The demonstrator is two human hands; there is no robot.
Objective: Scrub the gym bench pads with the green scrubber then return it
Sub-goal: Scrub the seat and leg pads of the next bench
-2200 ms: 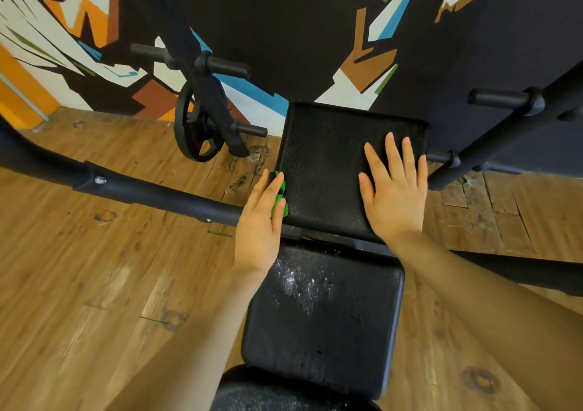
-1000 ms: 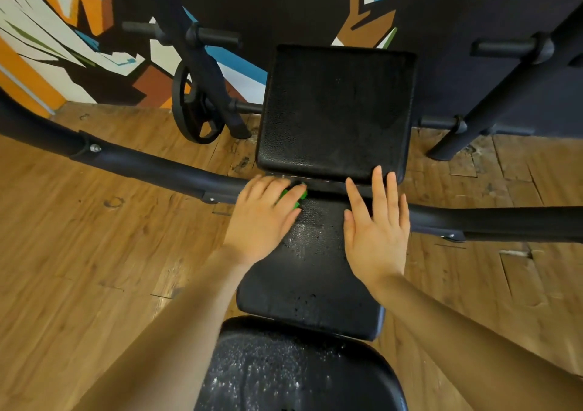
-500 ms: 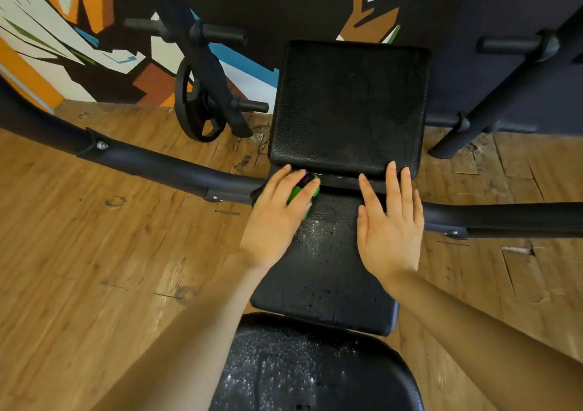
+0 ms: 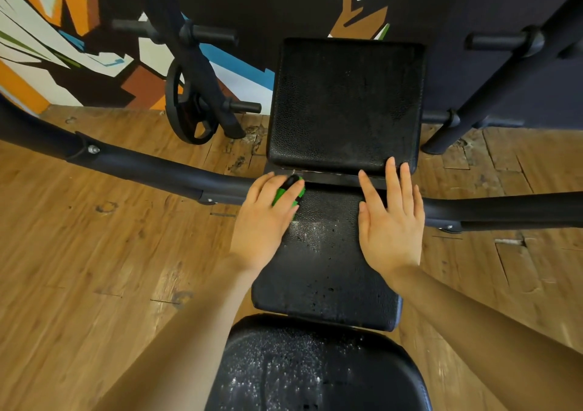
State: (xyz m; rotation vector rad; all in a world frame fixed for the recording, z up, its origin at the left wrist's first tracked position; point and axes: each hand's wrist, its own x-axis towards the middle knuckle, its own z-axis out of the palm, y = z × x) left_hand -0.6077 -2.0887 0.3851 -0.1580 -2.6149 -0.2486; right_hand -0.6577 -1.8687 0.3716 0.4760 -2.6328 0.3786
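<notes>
The black gym bench has three pads: a far pad (image 4: pixel 345 101), a middle pad (image 4: pixel 325 272) with white foam specks, and a near pad (image 4: pixel 315 376) also speckled. My left hand (image 4: pixel 263 221) grips the green scrubber (image 4: pixel 288 194) and holds it on the far left corner of the middle pad, next to the gap between pads. Most of the scrubber is hidden under my fingers. My right hand (image 4: pixel 391 221) lies flat on the right side of the middle pad, fingers straight, fingertips reaching the far pad's near edge.
A black crossbar (image 4: pixel 142 167) runs left and right under the gap between pads. A weight plate (image 4: pixel 186 111) hangs on a rack post at the back left. Another rack post (image 4: pixel 492 89) slants at the right. Wooden floor lies on both sides; a painted wall stands behind.
Both hands have come back from the far pad to the middle pad. Over the last half second the left hand has stayed at the middle pad's far left corner with the scrubber.
</notes>
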